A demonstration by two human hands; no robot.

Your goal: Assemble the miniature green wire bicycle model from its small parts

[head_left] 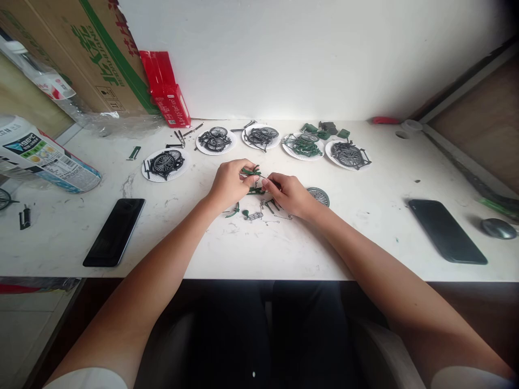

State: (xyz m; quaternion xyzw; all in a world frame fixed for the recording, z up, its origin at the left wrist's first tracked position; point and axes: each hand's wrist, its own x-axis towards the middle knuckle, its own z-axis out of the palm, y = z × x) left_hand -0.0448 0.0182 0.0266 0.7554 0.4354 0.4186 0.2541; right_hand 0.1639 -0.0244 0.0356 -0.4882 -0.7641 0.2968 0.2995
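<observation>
My left hand (234,181) pinches a small green model bicycle part (252,171) above the middle of the table. My right hand (287,190) is closed on a thin dark piece (263,177) that reaches toward the green part; its exact kind is too small to tell. Beneath the hands lie more loose parts: a curved green mudguard-like piece (232,210), a small green saddle-like piece (245,214) and a grey rack-like piece (255,216). A spoked wheel (319,196) lies partly behind my right wrist.
Several white paper plates with bicycle parts, such as the left plate (180,172), stand in a row behind. One phone (114,232) lies left, another (447,231) right, beside a mouse (498,228). A large bottle (52,156), cardboard box (97,59) and red packet (172,105) stand at left.
</observation>
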